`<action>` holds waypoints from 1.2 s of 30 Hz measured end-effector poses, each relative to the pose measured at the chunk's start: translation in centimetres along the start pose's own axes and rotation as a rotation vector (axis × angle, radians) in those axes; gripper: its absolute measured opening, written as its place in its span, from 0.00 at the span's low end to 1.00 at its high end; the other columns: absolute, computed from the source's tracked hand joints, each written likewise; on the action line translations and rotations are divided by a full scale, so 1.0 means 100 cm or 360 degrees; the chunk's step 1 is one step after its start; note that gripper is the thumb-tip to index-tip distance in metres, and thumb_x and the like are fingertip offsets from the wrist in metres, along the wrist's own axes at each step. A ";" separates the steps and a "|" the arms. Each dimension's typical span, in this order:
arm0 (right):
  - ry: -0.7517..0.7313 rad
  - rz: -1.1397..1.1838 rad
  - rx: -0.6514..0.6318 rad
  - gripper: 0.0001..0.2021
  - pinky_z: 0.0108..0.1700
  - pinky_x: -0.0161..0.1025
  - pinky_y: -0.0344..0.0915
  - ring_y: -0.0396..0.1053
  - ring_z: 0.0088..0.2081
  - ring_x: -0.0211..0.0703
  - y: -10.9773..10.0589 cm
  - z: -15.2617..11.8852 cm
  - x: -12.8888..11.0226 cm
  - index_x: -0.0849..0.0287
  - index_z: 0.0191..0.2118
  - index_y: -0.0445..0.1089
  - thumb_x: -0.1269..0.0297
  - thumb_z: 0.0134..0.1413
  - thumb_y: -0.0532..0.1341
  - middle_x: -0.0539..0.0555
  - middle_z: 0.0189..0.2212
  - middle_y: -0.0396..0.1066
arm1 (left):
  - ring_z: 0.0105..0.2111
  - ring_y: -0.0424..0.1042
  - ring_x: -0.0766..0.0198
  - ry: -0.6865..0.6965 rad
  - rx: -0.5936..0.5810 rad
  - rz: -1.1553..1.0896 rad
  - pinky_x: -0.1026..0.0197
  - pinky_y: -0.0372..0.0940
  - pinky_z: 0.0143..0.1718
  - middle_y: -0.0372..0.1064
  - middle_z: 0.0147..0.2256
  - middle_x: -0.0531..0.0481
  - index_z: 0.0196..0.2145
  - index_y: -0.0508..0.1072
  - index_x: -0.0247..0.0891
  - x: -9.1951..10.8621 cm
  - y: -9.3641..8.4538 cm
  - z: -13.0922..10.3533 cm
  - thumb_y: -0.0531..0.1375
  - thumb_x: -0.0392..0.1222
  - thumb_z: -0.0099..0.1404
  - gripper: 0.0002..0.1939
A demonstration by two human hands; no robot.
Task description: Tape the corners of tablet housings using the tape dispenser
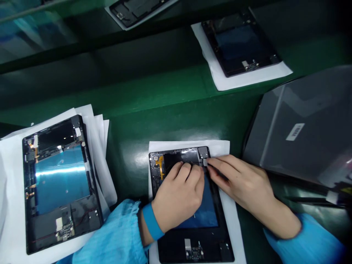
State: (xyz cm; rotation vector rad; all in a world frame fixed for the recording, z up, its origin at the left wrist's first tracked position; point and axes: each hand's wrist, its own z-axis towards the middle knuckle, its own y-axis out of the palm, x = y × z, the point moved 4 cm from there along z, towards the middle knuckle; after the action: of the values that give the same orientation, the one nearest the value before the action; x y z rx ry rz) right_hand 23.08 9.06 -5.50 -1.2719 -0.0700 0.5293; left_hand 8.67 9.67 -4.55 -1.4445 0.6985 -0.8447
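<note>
Open tablet [192, 220] lies back-side up on a white sheet [225, 146], near centre of the green bench [165, 99]. Blue panel shows in its middle; small circuit board at its near edge; orange flex strip at its far-left corner.

Left hand [178, 194] rests palm-down on the tablet, fingers curled, fingertips [187, 168] pressing on the dark area along the far edge. It grips nothing that can be seen. Blue wrist strap [151, 222] and light blue sleeve on that arm.

Right hand [242, 183] comes in from the right, fingers extended and close together, tips at the tablet's far-right corner. They touch a small pale tab [205, 161] there; whether the tab is pinched or only pressed cannot be told.

Second opened tablet [59, 183] lies to the left on a stack of white sheets, well apart from the hands, blue panel glaring under the light.

2 more tablets on white sheets on the far side: 1 at far right [239, 42], 1 partly cut off at the top edge [134, 11].

Grey plastic-covered tray [302, 124] with a white label sits at right, just beside the right hand's forearm.
</note>
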 end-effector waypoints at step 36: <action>0.0481 -0.1065 0.0790 0.35 0.35 0.46 0.69 0.72 0.36 0.53 -0.105 -0.169 0.073 0.57 0.62 0.59 0.72 0.48 0.69 0.59 0.38 0.73 | 0.39 0.69 0.54 -0.0038 0.0223 -0.0155 0.51 0.67 0.40 0.70 0.40 0.42 0.42 0.73 0.33 -0.020 -0.005 0.025 0.52 0.39 0.70 0.11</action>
State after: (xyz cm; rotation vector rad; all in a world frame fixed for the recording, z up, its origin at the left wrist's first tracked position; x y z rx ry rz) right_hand 38.74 -4.97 -2.76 -0.7602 -0.0980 -0.2203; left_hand 9.59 12.74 -4.19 -1.3685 0.5437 -0.9318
